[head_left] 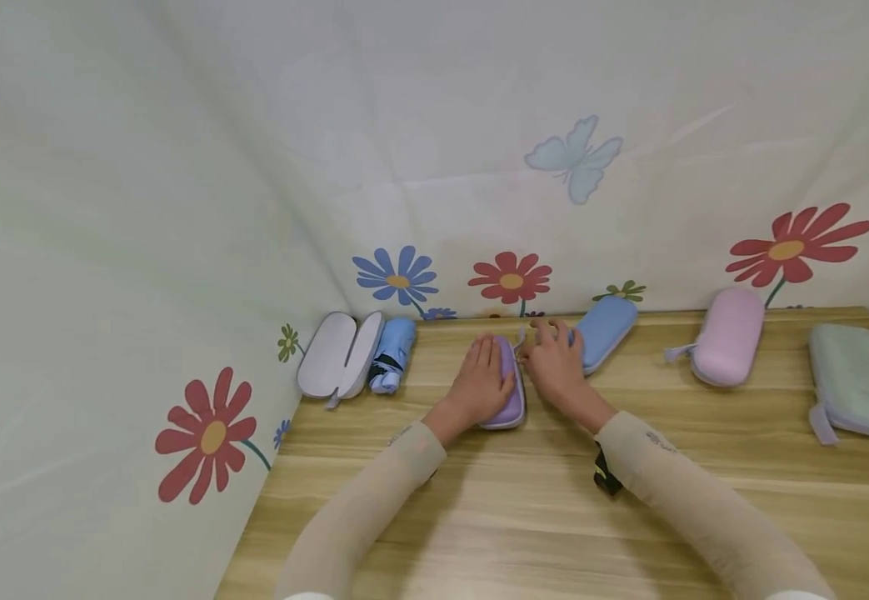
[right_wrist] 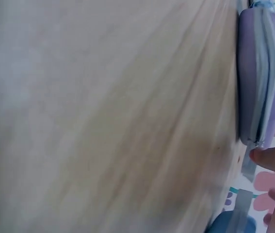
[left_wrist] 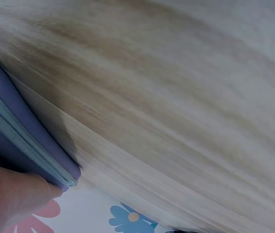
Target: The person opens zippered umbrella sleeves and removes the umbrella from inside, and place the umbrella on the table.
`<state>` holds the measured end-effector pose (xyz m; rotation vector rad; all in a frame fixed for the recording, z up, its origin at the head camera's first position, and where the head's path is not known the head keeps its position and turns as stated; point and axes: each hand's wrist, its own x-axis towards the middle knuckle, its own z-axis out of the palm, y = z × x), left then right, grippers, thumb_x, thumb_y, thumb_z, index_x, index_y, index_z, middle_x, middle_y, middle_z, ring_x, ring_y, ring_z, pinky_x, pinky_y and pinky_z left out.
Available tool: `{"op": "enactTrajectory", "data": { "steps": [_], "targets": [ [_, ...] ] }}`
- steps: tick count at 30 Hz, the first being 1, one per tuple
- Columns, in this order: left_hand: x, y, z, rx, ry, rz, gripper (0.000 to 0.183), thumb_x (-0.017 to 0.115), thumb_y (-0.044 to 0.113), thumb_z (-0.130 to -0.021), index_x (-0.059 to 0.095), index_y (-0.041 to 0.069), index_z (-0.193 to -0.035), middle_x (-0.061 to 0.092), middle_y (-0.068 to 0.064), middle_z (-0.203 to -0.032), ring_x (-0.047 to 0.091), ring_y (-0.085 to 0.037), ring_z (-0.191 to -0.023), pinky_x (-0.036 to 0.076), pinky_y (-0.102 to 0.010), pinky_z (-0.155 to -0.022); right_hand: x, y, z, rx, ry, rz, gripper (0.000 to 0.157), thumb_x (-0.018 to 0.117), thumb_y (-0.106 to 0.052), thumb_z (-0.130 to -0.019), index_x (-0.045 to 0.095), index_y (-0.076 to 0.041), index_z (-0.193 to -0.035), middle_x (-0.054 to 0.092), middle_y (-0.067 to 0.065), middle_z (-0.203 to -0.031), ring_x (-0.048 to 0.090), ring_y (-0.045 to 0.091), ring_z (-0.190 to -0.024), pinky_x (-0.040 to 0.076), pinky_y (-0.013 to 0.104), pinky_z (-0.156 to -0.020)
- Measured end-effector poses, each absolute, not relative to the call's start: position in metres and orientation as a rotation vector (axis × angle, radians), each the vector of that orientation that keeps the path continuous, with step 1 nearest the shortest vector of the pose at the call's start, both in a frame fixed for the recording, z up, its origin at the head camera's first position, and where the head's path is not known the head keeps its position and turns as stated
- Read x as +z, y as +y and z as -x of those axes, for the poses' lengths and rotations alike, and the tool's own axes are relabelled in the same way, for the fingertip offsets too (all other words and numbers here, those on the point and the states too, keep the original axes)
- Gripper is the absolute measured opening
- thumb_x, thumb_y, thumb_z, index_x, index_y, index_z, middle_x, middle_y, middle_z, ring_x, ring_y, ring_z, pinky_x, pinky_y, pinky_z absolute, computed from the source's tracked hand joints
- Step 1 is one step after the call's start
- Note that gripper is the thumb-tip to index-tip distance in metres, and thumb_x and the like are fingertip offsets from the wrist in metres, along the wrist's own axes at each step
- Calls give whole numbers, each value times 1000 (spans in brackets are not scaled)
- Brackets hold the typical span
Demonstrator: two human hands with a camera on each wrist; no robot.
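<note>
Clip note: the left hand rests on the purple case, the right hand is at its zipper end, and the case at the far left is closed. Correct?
Not quite: the head view shows the far-left case lying open. The left hand does rest on the purple case, with the right hand at its zipper end.

Only illegible print (head_left: 661, 442) on sleeves (head_left: 711, 504)

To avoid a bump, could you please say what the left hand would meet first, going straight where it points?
Beyond the purple case it rests on, the left hand would probably meet the flowered backdrop; depth is unclear.
</note>
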<state>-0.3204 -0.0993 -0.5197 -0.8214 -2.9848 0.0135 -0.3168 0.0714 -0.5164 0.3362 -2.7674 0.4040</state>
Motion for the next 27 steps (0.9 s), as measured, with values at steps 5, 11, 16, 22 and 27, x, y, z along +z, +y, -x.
{"op": "enactTrajectory", "data": {
  "steps": [5,11,16,22,27],
  "targets": [
    [-517,-100,319,5,-2999,818,69,29,37,-108,20,-11,-157,19,-30,-164,15,-39,-154,13,-44,-125,-518,72,319,421,-2758,-340,12,73,-25,-96,81,-18,-102,46,14,-148,34,44,-138,28,70,-104],
    [-515,-101,319,5,-2998,823,69,29,37,-108,20,-12,-157,19,-30,-163,17,-40,-153,14,-44,-125,-519,72,318,427,-2760,-340,12,73,-26,-96,79,-17,-101,50,14,-142,35,43,-136,27,70,-104],
    [-516,-98,320,2,-3011,832,70,27,39,-109,17,-11,-157,16,-30,-164,15,-40,-154,11,-43,-125,-512,78,313,413,-2811,-358,14,69,-26,-98,77,-19,-107,55,14,-139,41,45,-131,28,71,-103],
    [-513,-98,323,-28,-3031,806,71,29,41,-108,19,-9,-158,18,-28,-164,15,-38,-154,12,-43,-125,-494,91,303,459,-2836,-386,33,64,-25,-100,67,-15,-132,55,18,-142,46,46,-130,37,69,-101],
    [-502,-95,317,-173,-3129,580,74,44,48,-102,27,4,-160,13,-25,-166,16,-42,-152,21,-53,-122,-476,106,286,512,-2864,-424,45,67,-29,-100,60,-14,-142,52,23,-146,45,49,-132,38,72,-100]
  ]
}}
